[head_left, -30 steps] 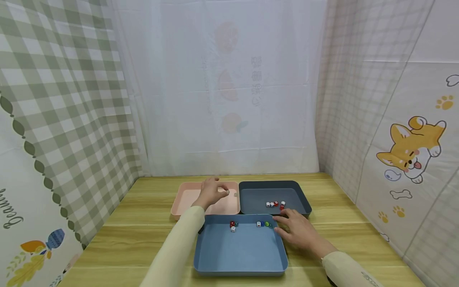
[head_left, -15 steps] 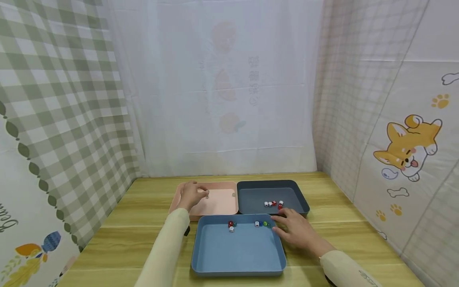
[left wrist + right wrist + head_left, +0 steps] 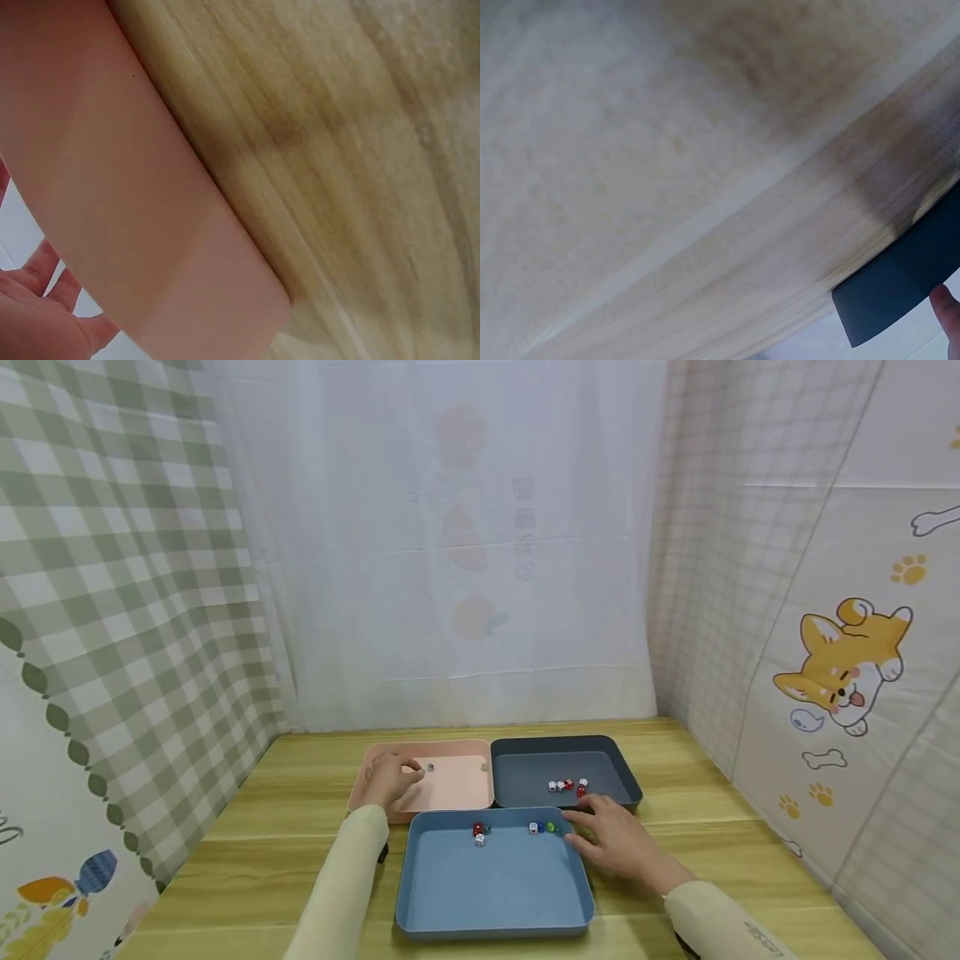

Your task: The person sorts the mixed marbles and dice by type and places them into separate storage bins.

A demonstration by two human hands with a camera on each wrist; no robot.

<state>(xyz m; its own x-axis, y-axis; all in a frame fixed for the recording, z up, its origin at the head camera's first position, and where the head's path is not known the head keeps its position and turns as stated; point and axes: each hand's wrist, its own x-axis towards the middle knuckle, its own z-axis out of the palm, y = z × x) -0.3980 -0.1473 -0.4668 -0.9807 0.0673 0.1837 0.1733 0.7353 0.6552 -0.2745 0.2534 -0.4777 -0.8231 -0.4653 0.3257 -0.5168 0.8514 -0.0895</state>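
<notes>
- Pinching a small pale piece (image 3: pixel 422 772), as far as I can make out from here, the left hand (image 3: pixel 392 778) brings thumb and forefinger together low over the pink tray (image 3: pixel 450 797); a fingertip hold suits something so tiny.
- Inside that tray I see two more pale pieces: one (image 3: pixel 431 767) just beside those fingertips, another (image 3: pixel 483 767) near the right wall, a spacing that leaves room for fingers around each.
- Across from it, the right hand (image 3: pixel 613 837) has its fingers relaxed and apart at the far right corner of the blue tray (image 3: pixel 495 889); I read it as waiting or steadying.
- My right wrist view puts a fingertip (image 3: pixel 940 297) at a dark tray wall (image 3: pixel 900 277); whether it presses, I cannot tell.
- White dice (image 3: pixel 552 786) and red dice (image 3: pixel 568 784) sit grouped in the navy tray (image 3: pixel 517 768), whose raised sides should keep them off the bench (image 3: pixel 247 877).
- Two small clusters, including a red die (image 3: pixel 478 829) and a green bead (image 3: pixel 551 827), lie toward the blue tray's far side, within reach of either hand, I judge.
</notes>
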